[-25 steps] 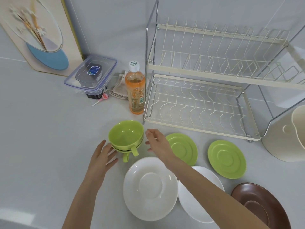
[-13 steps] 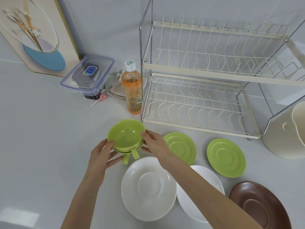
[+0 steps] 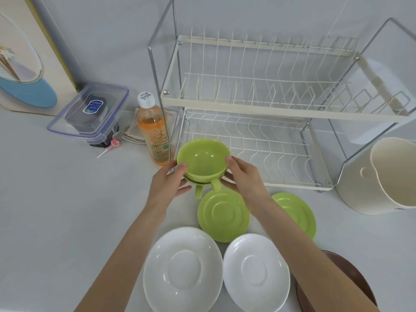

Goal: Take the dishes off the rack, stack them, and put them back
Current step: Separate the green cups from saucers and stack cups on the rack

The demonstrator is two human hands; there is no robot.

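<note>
head | left hand point(image 3: 167, 185) and right hand point(image 3: 244, 176) clasp stacked green cups point(image 3: 203, 162) from both sides, lifted | handles point near | empty rack point(image 3: 252, 140) lies just beyond, far-right | likely next: set onto lower shelf

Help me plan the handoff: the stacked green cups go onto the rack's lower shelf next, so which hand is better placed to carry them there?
Right. Both hands grip the stacked green cups, but the right hand is on the side facing the lower shelf. The left hand is on the far side, by the bottle.
</note>
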